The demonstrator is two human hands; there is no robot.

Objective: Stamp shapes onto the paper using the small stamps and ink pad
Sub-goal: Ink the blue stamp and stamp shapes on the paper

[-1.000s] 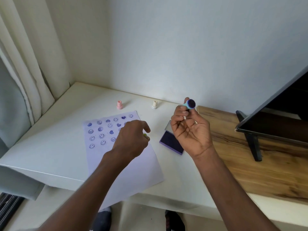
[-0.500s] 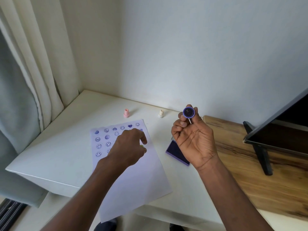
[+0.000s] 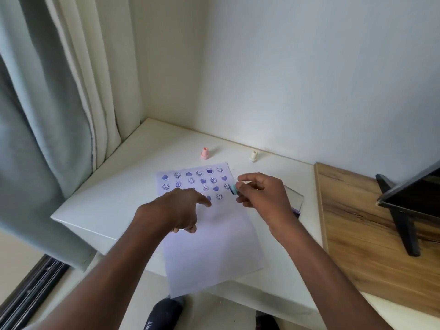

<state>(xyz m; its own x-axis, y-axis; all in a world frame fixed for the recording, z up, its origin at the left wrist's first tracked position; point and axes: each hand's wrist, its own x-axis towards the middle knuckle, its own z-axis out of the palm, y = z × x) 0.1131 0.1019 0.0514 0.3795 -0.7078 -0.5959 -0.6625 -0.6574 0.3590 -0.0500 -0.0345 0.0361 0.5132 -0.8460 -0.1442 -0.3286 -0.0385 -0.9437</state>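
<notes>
The right hand (image 3: 259, 196) pinches a small round blue stamp (image 3: 234, 188) over the right edge of the paper (image 3: 214, 244). The smooth paper shows purple hearts and smiley faces. The left hand (image 3: 176, 208) rests spread on it, holding nothing I can see.

We cannot see most of the ink pad (image 3: 296, 203): the right hand (image 3: 264, 198) covers it, and only a grey lid corner and a thin purple edge show. The stamp (image 3: 234, 189) in the right fingers (image 3: 245, 185) is blurred, so we cannot read its face. The left hand (image 3: 177, 208) hides several prints on the paper (image 3: 214, 246), and we cannot tell what its curled fingers hold, if anything. The dark screen (image 3: 414, 191) is cut off by the right picture edge. The shapes on the pink stamp (image 3: 204, 153) and the cream stamp (image 3: 254, 156) are hidden.
</notes>
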